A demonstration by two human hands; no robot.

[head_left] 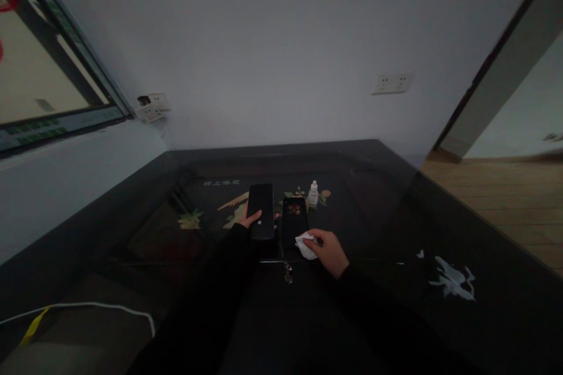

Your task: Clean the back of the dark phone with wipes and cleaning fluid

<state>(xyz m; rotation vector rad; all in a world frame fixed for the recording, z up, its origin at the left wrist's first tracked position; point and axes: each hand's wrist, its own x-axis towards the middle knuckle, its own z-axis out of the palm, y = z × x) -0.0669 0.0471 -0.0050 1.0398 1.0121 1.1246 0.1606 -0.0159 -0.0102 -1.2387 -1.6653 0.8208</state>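
Observation:
My left hand [251,220] grips a black phone [261,208] by its lower half and holds it over the dark glass table [373,211]. A second black phone [294,220] lies flat just to the right of it. My right hand [329,251] is closed around a crumpled white wipe [305,246] at the near corner of that second phone. A small white dropper bottle [313,194] stands upright behind the second phone. Both arms wear dark sleeves.
The table has a painted pattern under the glass and a white mark [453,280] at the right. A white cable [88,306] lies at the lower left. Wall sockets [392,83] sit on the back wall. A window is at left; wooden floor at right.

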